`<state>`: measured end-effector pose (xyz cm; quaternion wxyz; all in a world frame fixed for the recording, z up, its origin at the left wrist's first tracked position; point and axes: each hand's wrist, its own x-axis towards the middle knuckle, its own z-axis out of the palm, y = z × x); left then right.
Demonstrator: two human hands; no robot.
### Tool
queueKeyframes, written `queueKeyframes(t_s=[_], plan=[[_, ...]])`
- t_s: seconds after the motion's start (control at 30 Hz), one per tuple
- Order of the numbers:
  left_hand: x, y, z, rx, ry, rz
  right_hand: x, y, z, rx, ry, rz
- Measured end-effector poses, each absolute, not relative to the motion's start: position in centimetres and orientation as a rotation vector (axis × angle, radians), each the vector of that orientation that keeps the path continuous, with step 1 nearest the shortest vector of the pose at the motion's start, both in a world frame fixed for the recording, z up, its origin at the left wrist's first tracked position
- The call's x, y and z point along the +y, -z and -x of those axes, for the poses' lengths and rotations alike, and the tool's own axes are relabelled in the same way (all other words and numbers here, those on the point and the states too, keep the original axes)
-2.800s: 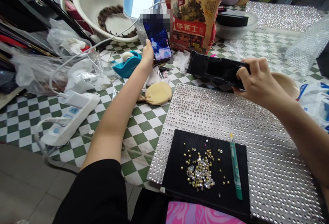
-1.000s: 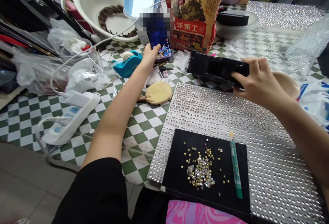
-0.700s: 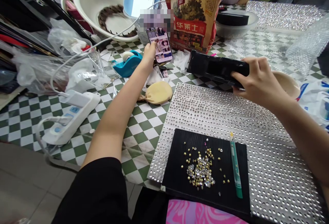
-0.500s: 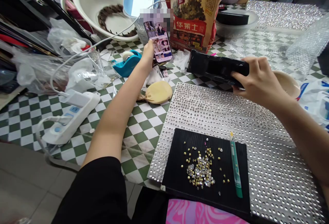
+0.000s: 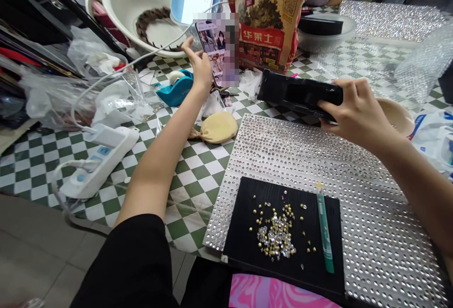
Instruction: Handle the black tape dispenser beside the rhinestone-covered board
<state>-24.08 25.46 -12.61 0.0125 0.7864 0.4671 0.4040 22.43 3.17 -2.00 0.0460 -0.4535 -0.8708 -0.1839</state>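
My left hand (image 5: 200,65) is at the left edge of an upright smartphone (image 5: 215,58) with pictures on its lit screen. Its fingers are spread, the thumb close to the glass; whether it touches cannot be told. My right hand (image 5: 354,112) grips the right end of a long black hollow case (image 5: 300,92), tilted above the far edge of a rhinestone-studded sheet (image 5: 283,138). Nearer me, a black board (image 5: 244,242) lies on that sheet. Loose gold-backed rhinestones (image 5: 278,237) are heaped on the board, beside a green pen-like tool with a yellow tip (image 5: 324,230).
A teal tape dispenser (image 5: 176,88) and a beige pouch (image 5: 219,127) lie around my left forearm. Further left is a white power strip (image 5: 95,162) with cables. Behind stand a white basin (image 5: 116,4) and a paper bag (image 5: 267,25). A beige bowl (image 5: 399,114) sits behind my right hand.
My left hand's fingers have lifted and spread away to the left of the phone's edge. The pictures on the screen have shifted slightly. My right hand and the black case have stayed put.
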Motion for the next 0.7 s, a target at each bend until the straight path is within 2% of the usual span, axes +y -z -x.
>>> queueKeyframes(t_s=[0.07,0.1,0.17,0.27,0.33,0.4,0.5,0.57,0.7], plan=[[23.5,11.0,22.5,1.606,-1.397,-2.364,3.1,2.1,-22.4,-2.659,0.581,1.387],[22.3,10.0,21.6,1.691,-1.336,-2.376,3.1,2.1,-22.4,-2.658,0.587,1.387],[19.8,8.0,19.8,1.780,-1.021,-2.473,3.1,2.1,-22.4,-2.658,0.594,1.385],[17.2,6.1,18.2,1.844,-0.362,-2.599,3.1,2.1,-22.4,-2.661,0.620,1.371],[16.9,5.9,18.0,1.910,-0.172,-2.625,3.1,2.1,-22.3,-2.661,0.649,1.363],[17.6,6.5,18.1,2.104,-0.389,-2.560,3.0,2.0,-22.3,-2.657,0.677,1.360],[18.8,7.7,18.1,2.302,-1.087,-2.344,2.9,1.8,-22.2,-2.664,0.703,1.358],[18.9,7.7,17.4,2.159,-1.345,-2.378,2.9,1.8,-22.2,-2.675,0.709,1.357],[16.3,5.6,14.0,1.756,-1.572,-2.570,2.8,1.7,-22.2,-2.677,0.697,1.370]])
